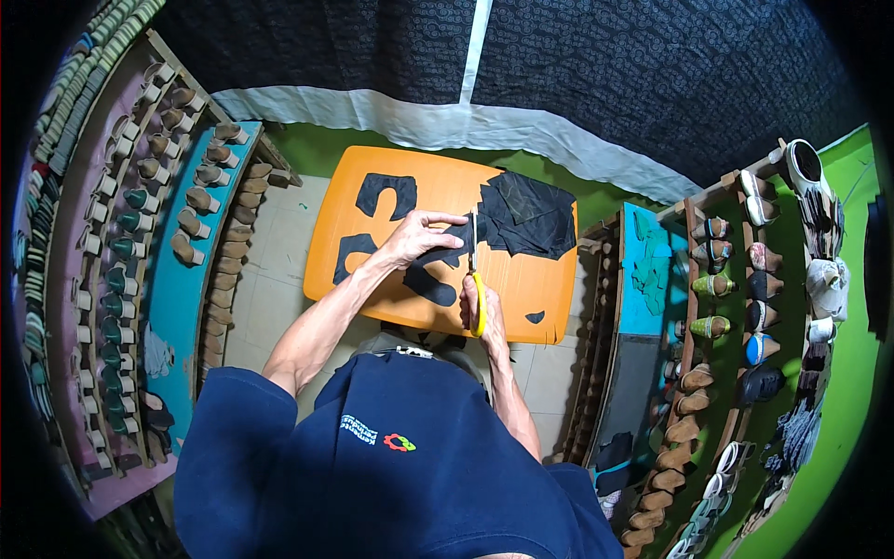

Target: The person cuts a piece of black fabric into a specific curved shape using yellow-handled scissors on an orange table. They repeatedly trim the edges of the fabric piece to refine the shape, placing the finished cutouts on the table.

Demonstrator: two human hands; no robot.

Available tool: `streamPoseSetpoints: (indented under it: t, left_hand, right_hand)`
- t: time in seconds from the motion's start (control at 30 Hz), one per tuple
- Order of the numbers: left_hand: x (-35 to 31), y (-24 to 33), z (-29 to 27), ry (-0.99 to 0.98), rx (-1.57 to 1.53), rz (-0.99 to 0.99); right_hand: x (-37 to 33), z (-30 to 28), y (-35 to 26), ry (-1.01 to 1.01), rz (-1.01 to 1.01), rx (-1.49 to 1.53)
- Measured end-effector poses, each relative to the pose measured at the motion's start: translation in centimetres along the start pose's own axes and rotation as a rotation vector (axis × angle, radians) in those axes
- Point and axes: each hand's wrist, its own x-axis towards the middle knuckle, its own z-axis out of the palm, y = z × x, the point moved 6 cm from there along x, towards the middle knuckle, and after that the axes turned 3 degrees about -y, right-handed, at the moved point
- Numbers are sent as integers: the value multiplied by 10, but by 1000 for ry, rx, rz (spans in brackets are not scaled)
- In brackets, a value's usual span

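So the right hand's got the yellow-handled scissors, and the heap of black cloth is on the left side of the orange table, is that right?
Not quite: the head view shows the heap of black cloth on the right side of the orange table. The right hand does have the yellow-handled scissors.

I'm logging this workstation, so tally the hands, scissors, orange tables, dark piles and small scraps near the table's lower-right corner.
Left hand and right hand: 2
Scissors: 1
Orange table: 1
Dark pile: 1
Small scrap: 1
Total: 6
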Motion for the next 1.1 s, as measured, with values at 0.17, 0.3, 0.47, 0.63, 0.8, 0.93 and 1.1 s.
streamPoseSetpoints:
  t: [0.17, 0.3, 0.47, 0.63, 0.8, 0.93, 1.1]
  left_hand:
    - [0, 3, -1, -19, 13, -6]
    - [-2, 1, -3, -71, 32, -57]
    - [-3, -20, 4, -110, -182, -65]
    - [-6, -43, 28, -54, -549, -126]
    - [-10, -53, 38, -74, -315, -90]
    - [-25, -42, 44, -160, -255, -189]
    - [-41, -44, 45, -206, -204, -211]
  right_hand:
    - [-7, -5, -9, 38, 26, -20]
    - [-4, -21, -3, 47, 27, -53]
    - [15, -30, 16, 174, -121, 137]
    - [24, -15, 7, 190, -261, 162]
    - [25, -19, -6, 277, -286, 160]
    - [26, -34, -23, 254, -272, 246]
    - [41, -59, -24, 208, -187, 198]
